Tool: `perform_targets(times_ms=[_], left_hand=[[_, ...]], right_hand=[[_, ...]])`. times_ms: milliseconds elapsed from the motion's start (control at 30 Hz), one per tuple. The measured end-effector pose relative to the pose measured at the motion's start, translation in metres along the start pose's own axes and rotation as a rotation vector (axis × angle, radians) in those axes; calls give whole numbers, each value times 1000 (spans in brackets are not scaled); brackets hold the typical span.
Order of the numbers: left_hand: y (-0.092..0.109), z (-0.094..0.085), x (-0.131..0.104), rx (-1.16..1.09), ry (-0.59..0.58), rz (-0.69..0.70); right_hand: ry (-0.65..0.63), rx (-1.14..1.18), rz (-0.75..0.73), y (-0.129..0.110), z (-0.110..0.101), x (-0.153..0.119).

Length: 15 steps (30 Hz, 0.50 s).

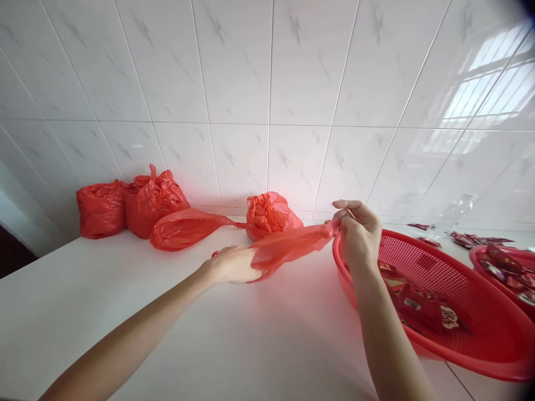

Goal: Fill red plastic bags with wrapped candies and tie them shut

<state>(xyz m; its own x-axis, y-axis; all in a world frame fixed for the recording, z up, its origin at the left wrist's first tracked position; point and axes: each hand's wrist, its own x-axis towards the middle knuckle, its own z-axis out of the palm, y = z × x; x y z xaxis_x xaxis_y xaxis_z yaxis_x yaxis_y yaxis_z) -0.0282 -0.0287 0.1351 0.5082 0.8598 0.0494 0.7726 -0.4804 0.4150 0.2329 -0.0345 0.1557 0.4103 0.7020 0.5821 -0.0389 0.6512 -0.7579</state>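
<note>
A red plastic bag (273,214), filled and bunched at the top, sits against the wall in the middle. One long handle (188,228) lies stretched out to its left. My right hand (360,231) is closed, pinching the tip of the other handle (292,246), which is drawn tight to the right. My left hand (234,264) reaches into or behind that same handle; the thin plastic covers its fingers, so their grip is hidden. A small red band shows near the left hand's knuckles.
Two full red plastic bags (154,206) stand at the left by the tiled wall. A red mesh basket (472,334) with red packets is at right, beside a second red basket (476,256). A clear bottle (455,214) and loose packets lie behind them on the white table (234,345).
</note>
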Motion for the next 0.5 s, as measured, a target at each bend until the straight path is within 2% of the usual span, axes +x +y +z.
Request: perform_targets(times_ms=[67,133,167,233,300,367,433,500], left_hand=[[8,-7,-4,54,-53,-27],[18,-12,-6,85,-20,-42],[22,-13,-6,118,-20,-59],[29,-13,-5,215,-69,-87],[32,-10,-3,311,-148,-57],[30,-6,0,374,-199,2],[24,-1,2,415,-215,22],[18,2,3,452,-210,-8]], right_hand=[[-2,-199,-108,-8,2,-5],[-45,-312,-277,-20,6,-14],[-118,-334,-347,-27,10,-19],[-410,-360,-412,-36,17,-32],[-776,-464,-364,-37,25,-44],[-1077,-694,-244,-26,33,-52],[-1258,-1011,-126,-7,40,-57],[-1341,-1322,-21,13,43,-59]])
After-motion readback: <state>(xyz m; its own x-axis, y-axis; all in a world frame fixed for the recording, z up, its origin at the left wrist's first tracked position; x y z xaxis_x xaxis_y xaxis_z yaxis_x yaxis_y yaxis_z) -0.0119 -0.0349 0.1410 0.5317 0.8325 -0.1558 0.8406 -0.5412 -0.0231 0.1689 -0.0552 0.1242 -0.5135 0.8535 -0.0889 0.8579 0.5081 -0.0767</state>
